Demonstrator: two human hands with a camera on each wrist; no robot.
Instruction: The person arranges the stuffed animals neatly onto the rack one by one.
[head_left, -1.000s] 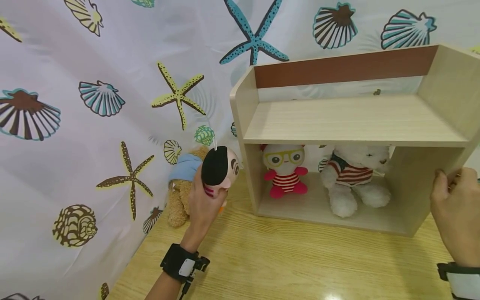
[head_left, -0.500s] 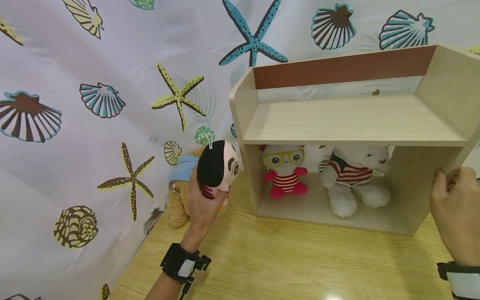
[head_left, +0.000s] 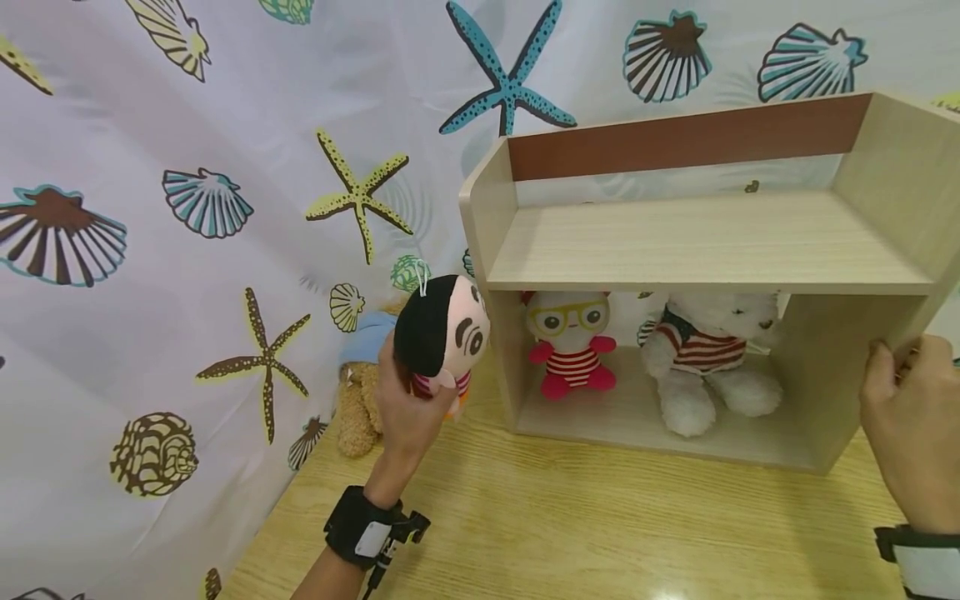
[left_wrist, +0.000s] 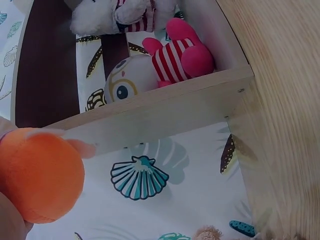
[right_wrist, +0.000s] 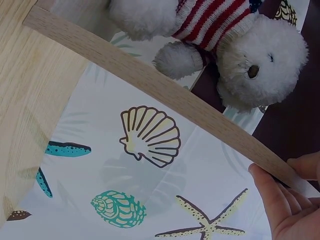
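Observation:
My left hand grips a plush doll with black hair, a pale face and a white loop on top. It is held in the air just left of the small wooden shelf. In the left wrist view the doll's orange bottom shows beside the shelf's side panel. The thumb and fingers of my right hand pinch the front edge of the right side panel. In the lower compartment sit a pink doll with yellow glasses and a white teddy bear in a striped sweater.
A brown teddy bear with a blue garment sits behind my left hand, partly hidden by it. The shelf stands on a wooden table. Behind hangs a white cloth printed with shells and starfish.
The black-haired doll has risen slightly in my left hand and turned, so more of its face shows. My right hand has stayed on the shelf panel.

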